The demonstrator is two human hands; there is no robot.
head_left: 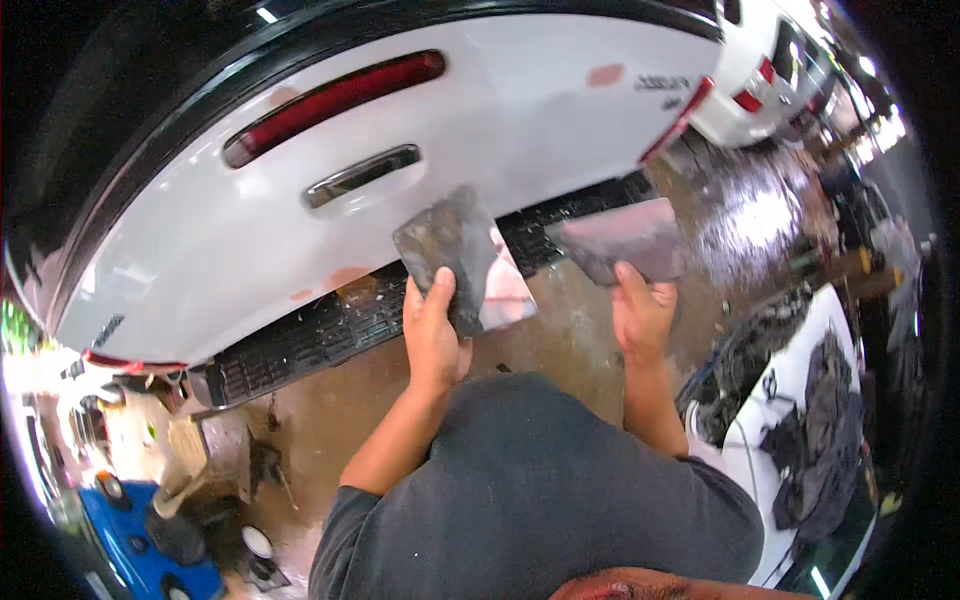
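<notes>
My left hand (432,335) is closed on a flat putty board (440,240), its thumb on the upper face. Dark grey smears cover most of that board, and a shiny strip along its right side reflects light. To the right, my right hand (642,318) grips a wide, flat spreader (630,238), pinkish with a grey smeared lower part. The two tools are apart. Beyond them stands a white vehicle tailgate (500,130) with pinkish patches, one (605,75) at upper right and another (348,275) by the lower edge. Neither tool clearly touches it.
A black step bumper (300,340) juts out below the tailgate. At the right lies a white panel (745,450) with dark cloth (820,440) on it. A blue wheeled object (150,540) stands lower left. Another white vehicle (745,75) is parked beyond the wet-looking floor (740,200).
</notes>
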